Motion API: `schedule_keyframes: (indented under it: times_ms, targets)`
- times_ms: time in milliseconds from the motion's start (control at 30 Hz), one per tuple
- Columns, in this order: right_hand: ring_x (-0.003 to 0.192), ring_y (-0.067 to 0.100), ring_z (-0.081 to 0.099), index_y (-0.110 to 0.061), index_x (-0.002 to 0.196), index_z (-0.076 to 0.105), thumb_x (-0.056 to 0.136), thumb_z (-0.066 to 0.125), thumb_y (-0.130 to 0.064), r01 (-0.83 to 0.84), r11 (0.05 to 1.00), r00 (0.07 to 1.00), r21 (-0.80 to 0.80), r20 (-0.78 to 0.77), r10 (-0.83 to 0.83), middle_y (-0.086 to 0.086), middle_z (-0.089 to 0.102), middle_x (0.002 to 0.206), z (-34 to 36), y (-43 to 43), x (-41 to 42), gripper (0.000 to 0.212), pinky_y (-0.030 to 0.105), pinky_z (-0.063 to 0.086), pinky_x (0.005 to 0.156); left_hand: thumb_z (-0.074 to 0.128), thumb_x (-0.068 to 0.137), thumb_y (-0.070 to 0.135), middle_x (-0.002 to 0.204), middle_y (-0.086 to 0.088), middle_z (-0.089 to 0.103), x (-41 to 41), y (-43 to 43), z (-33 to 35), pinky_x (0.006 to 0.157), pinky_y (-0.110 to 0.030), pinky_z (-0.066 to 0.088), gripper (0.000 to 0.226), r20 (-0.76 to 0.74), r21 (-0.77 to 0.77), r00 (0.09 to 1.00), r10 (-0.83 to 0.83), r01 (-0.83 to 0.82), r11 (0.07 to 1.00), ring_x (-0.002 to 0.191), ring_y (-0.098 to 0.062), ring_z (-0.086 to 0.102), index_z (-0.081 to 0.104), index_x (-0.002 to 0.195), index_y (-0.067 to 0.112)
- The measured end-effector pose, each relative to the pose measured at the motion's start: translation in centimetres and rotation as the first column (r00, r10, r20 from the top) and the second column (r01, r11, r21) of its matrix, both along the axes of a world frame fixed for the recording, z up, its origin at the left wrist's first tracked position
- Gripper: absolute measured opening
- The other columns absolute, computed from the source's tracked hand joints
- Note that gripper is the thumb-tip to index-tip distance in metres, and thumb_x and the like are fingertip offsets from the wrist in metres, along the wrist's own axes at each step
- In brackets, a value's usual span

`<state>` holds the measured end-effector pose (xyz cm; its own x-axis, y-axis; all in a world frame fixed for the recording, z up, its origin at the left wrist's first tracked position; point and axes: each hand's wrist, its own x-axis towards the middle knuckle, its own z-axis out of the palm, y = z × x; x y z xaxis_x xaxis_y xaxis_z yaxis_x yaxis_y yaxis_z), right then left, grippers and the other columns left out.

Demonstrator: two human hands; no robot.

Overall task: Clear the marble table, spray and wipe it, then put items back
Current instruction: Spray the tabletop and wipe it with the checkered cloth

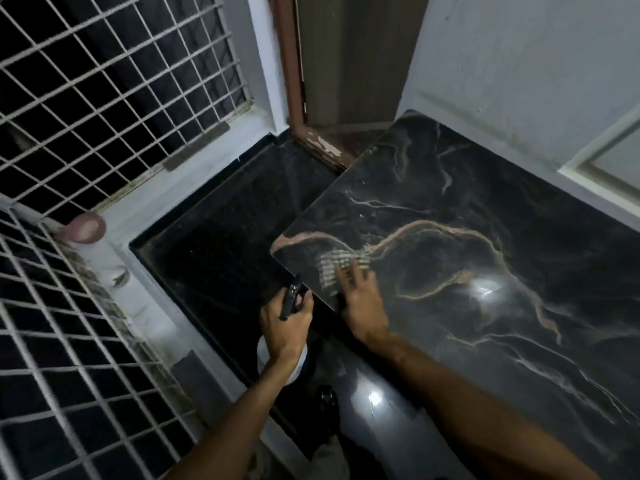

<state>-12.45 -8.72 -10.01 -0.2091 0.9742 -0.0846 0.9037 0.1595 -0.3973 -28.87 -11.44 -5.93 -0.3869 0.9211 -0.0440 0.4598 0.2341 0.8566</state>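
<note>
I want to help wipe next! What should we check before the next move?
1. Things off the table: ok, only the cloth shows on the part in view.
2. Cloth under the right hand: ok, flat fingers press on it near the corner.
3. Spray bottle gripped by the left hand: ok.
4. Bottle aimed at the table: cannot tell, too dark.
5. Table already wet with spray: cannot tell.
</note>
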Motion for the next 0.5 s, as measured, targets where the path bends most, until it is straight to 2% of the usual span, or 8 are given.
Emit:
schedule_keyframes:
  times_ms: [67,100,200,267,333,367,433,500]
  targets:
    - [0.119,0.041,0.04,-0.017,0.149,0.04,0.072,0.061,-0.002,-0.304,0.951,0.953,0.053,0.036,0.302,0.017,0.026,0.16,-0.2,2.6,-1.7,0.082,0.048,0.044,0.102,0.08,0.083,0.018,0.056,0.002,0.06,-1.1,1.1,-0.2,0.056,-0.035,0.051,0.028,-0.001,-0.002,1.0,0.006,-0.006,1.0,0.054,-0.014,0.06,0.061,0.063,0.014]
    - [0.12,0.041,0.04,-0.018,0.149,0.04,0.074,0.062,-0.003,-0.281,0.959,0.96,0.048,0.027,0.28,0.015,0.026,0.16,-0.2,4.6,-2.2,0.08,0.047,0.045,0.101,0.08,0.083,0.018,0.056,0.003,0.061,-1.5,1.6,-0.1,0.056,-0.035,0.051,0.028,-0.001,-0.001,1.0,0.009,-0.009,1.0,0.054,-0.013,0.06,0.062,0.063,0.014]
    - [0.119,0.038,0.039,-0.016,0.149,0.039,0.083,0.061,-0.012,0.06,0.998,0.998,0.017,-0.005,-0.06,0.015,0.024,0.16,0.1,9.0,-4.8,0.069,0.05,0.045,0.1,0.08,0.085,0.017,0.055,0.005,0.059,-2.8,3.5,0.3,0.054,-0.021,0.045,0.031,-0.038,0.036,0.999,0.017,-0.016,0.999,0.054,-0.012,0.059,0.06,0.061,0.013]
    - [0.122,0.041,0.039,-0.015,0.149,0.038,0.083,0.061,-0.013,-0.103,0.994,0.994,0.044,0.035,0.102,0.016,0.023,0.16,0.0,9.2,-7.2,0.07,0.051,0.041,0.105,0.081,0.084,0.015,0.058,0.005,0.063,-3.4,4.2,0.7,0.056,-0.009,0.039,0.027,-0.101,0.067,0.995,0.014,-0.008,0.998,0.054,-0.006,0.059,0.065,0.063,0.011]
    - [0.12,0.041,0.042,-0.017,0.149,0.039,0.079,0.063,-0.011,-0.356,0.933,0.934,0.053,0.058,0.353,0.014,0.022,0.162,-0.2,7.9,-7.4,0.075,0.049,0.04,0.105,0.08,0.084,0.015,0.064,0.003,0.068,-3.7,4.6,1.0,0.059,-0.012,0.044,0.02,-0.143,0.084,0.99,-0.012,0.024,0.996,0.056,-0.002,0.059,0.069,0.068,0.011]
    - [0.118,0.039,0.044,-0.019,0.149,0.04,0.078,0.063,-0.011,-0.364,0.929,0.931,0.066,0.064,0.36,0.012,0.023,0.162,-0.2,7.5,-6.0,0.075,0.047,0.04,0.104,0.08,0.084,0.015,0.064,0.003,0.068,-3.5,4.8,1.3,0.059,-0.017,0.047,0.02,-0.155,0.091,0.988,-0.028,0.042,0.995,0.057,-0.003,0.06,0.069,0.067,0.011]
    - [0.118,0.037,0.044,-0.02,0.148,0.042,0.08,0.06,-0.011,-0.128,0.988,0.991,0.085,0.039,0.125,0.011,0.026,0.161,0.2,6.5,-1.5,0.071,0.045,0.04,0.105,0.079,0.085,0.014,0.06,0.008,0.063,-2.5,4.6,2.1,0.058,-0.017,0.047,0.025,-0.14,0.084,0.988,-0.062,0.074,0.994,0.056,0.0,0.06,0.066,0.064,0.012]
    - [0.121,0.042,0.04,-0.019,0.148,0.042,0.079,0.056,-0.009,0.25,0.968,0.968,0.024,0.012,-0.25,0.013,0.026,0.161,0.6,4.9,4.8,0.071,0.049,0.038,0.108,0.079,0.086,0.013,0.06,0.011,0.063,-0.6,4.3,3.3,0.059,-0.018,0.047,0.025,-0.095,0.073,0.99,-0.1,0.107,0.992,0.057,0.003,0.061,0.067,0.064,0.013]
